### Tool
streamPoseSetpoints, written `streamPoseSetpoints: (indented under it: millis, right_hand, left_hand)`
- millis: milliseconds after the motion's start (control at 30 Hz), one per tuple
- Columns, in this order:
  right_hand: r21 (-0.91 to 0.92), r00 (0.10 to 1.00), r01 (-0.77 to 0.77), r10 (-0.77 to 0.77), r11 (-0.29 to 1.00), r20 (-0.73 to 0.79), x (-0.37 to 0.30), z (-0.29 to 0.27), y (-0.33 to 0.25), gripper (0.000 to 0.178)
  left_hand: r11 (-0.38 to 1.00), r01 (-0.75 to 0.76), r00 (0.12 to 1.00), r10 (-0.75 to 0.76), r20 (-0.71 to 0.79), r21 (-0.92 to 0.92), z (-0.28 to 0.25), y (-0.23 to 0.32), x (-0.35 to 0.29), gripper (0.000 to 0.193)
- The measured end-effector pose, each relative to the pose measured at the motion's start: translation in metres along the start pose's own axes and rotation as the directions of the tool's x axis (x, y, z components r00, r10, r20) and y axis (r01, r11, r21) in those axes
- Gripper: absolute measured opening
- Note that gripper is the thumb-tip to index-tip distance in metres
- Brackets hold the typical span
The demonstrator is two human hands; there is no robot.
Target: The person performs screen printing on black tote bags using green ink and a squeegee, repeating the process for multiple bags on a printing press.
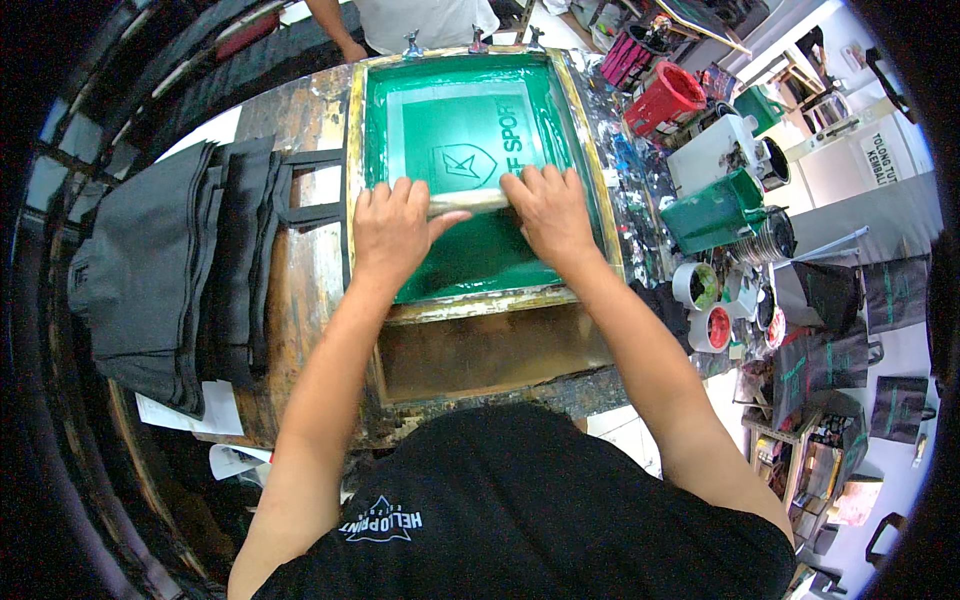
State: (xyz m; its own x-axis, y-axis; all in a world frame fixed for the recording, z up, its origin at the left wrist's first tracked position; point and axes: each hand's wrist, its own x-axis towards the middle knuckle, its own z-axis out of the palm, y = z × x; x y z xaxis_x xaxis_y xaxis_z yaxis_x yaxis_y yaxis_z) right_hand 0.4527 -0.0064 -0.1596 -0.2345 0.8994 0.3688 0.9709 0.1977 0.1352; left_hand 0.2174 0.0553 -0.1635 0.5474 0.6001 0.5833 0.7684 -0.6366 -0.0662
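Both my hands grip a pale squeegee (468,203) that lies crosswise over a silk-screen frame (470,309). Its left end is in my left hand (391,230), fingers curled over it and thumb stretched inward. My right hand (553,218) wraps round the right end. Green mesh (430,115) fills the wooden-edged frame, with a shield emblem and large letters showing beyond the squeegee. Wet green ink (375,110) coats the mesh borders. Black bag handles (312,214) stick out from the frame's left side.
Stacked black fabric bags (150,270) lie left on the stained wooden table (285,110). Clamps (478,42) hold the frame's far edge. To the right stand a red bucket (664,100), a green container (712,212) and ink tubs (712,328). Another person's hand (353,51) is beyond the table.
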Motion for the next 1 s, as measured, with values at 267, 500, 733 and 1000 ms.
streamPoseSetpoints:
  millis: [267,500,733,1000]
  right_hand:
    - [0.047,1.0,-0.004,0.003,0.999,0.02,-0.069,-0.039,-0.034,0.029]
    - [0.074,0.994,-0.024,0.016,0.997,0.11,-0.071,-0.049,-0.035,0.052]
    - [0.159,0.985,-0.062,0.087,0.985,-0.15,-0.113,-0.04,-0.059,0.048]
    - [0.257,0.991,-0.126,0.134,0.958,-0.015,-0.112,-0.041,-0.063,0.044]
  left_hand:
    - [1.0,-0.006,0.999,0.006,0.035,-0.025,-0.043,0.037,-0.06,0.056]
    - [0.976,0.031,0.999,-0.036,-0.022,-0.218,-0.05,0.038,-0.071,0.058]
    - [0.892,0.411,0.911,-0.401,0.091,-0.185,-0.054,0.0,-0.155,0.096]
    - [0.837,0.528,0.835,-0.48,0.27,-0.143,-0.052,-0.015,-0.162,0.085]
